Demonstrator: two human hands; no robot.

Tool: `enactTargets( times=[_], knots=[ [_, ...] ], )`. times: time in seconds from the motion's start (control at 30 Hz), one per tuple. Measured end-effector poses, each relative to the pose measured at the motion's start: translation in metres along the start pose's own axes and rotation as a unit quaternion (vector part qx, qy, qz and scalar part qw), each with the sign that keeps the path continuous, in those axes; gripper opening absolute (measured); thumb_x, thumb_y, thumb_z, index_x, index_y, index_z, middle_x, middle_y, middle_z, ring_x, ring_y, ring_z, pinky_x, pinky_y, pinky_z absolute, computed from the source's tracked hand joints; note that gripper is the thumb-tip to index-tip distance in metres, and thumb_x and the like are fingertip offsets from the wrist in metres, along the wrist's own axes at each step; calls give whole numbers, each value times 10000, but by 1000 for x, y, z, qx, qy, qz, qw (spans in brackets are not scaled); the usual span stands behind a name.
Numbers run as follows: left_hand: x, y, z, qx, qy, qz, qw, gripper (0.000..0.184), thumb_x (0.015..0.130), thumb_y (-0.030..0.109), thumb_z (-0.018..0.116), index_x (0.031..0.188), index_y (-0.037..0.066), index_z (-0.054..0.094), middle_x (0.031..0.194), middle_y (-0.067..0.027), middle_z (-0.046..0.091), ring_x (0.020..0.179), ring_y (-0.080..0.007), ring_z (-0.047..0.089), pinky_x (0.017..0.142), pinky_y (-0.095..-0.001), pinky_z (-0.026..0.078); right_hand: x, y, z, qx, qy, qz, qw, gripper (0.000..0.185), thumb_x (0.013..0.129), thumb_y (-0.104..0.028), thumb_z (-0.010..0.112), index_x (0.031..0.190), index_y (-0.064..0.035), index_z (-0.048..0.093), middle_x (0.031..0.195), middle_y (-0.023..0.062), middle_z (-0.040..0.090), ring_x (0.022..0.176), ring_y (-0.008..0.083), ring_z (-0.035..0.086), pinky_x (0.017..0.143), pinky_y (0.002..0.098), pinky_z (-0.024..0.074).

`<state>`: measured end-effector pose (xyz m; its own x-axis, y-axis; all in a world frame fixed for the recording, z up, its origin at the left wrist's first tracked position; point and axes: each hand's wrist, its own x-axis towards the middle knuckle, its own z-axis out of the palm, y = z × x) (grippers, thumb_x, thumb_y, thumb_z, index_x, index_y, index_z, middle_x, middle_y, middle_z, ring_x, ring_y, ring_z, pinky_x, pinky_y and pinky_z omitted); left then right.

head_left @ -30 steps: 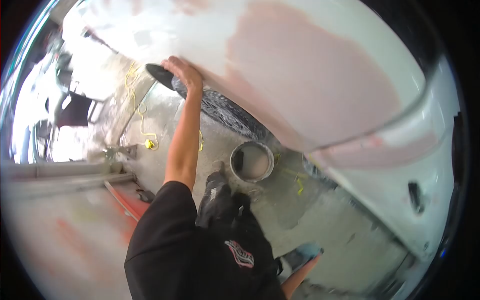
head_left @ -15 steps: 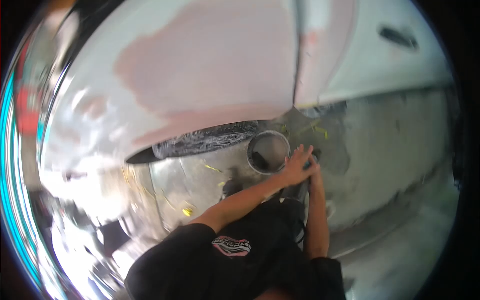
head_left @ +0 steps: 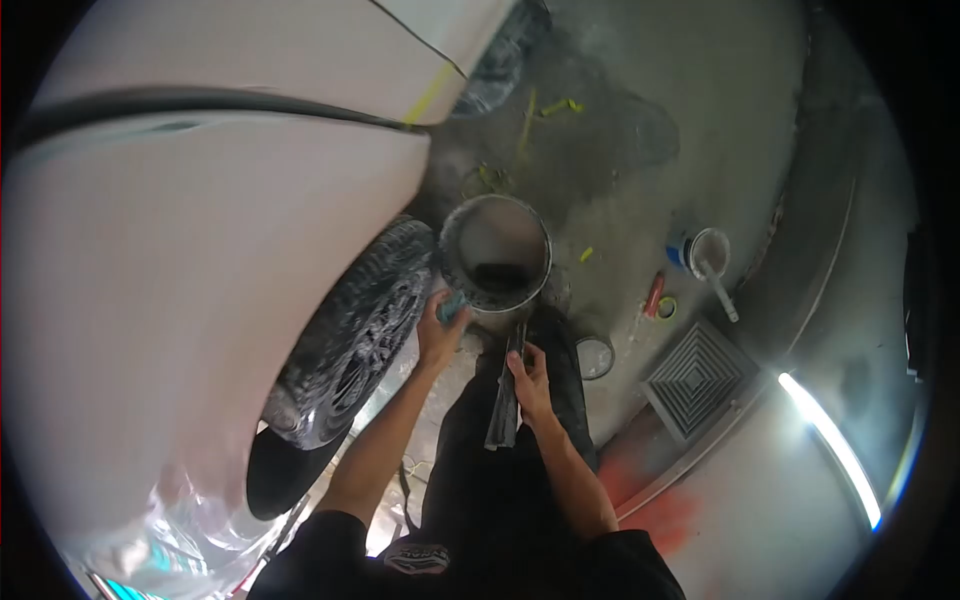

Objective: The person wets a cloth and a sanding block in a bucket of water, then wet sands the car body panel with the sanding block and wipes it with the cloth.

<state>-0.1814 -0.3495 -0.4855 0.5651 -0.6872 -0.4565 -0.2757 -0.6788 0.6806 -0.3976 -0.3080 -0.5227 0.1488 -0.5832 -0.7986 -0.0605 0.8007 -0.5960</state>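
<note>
Block (head_left: 502,415) between right fingers (head_left: 536,355), blue-green piece (head_left: 452,305) between left fingers (head_left: 437,303)

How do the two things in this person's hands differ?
The blue-green piece looks small and compact; the dark bar is long and narrow.
The blue-green piece is brightly coloured; the dark bar is blackish grey.
The left hand holds the blue-green piece, the right hand the dark bar.
Both are held off the floor.
</note>
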Motion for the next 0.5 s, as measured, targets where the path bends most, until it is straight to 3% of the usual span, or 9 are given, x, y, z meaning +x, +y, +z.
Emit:
enactTargets(
  times=[0.13,0.17,0.3,0.4,0.5],
  knots=[
    [103,-96,92,115,-78,114,984,615,867,190,787,1415,86,531,1303,-236,564,1209,-417,574,995,-473,492,24,42,-24,153,-56,138,977,471,1043,-308,658,1409,-68,482,977,76,664,777,186,717,639,316,598],
    [126,-120,116,157,-89,150,972,642,861,176,781,1438,95,510,1319,-240,539,1222,-429,552,995,-487,488,31,56,-28,158,-59,133,977,449,1045,-306,655,1392,-69,496,982,83,668,793,190,726,643,317,602],
    [215,-161,199,210,-204,106,950,696,825,180,806,1442,97,493,1361,-234,513,1260,-447,505,1057,-534,446,58,44,-43,160,-55,172,970,410,1047,-298,648,1355,-54,530,997,96,683,822,193,733,679,326,609],
    [263,-181,257,305,-148,59,939,687,832,217,807,1438,114,501,1380,-228,499,1285,-463,501,1065,-540,448,61,26,-52,216,-37,174,960,477,1028,-234,680,1418,-14,515,1115,141,697,900,232,728,769,360,595],
    [276,-219,313,329,-38,56,942,671,819,213,811,1415,75,534,1344,-245,555,1285,-450,531,1061,-522,461,62,22,-59,265,-78,153,949,472,1020,-252,695,1394,-17,526,1143,153,700,961,271,739,793,375,604]
  ],
)
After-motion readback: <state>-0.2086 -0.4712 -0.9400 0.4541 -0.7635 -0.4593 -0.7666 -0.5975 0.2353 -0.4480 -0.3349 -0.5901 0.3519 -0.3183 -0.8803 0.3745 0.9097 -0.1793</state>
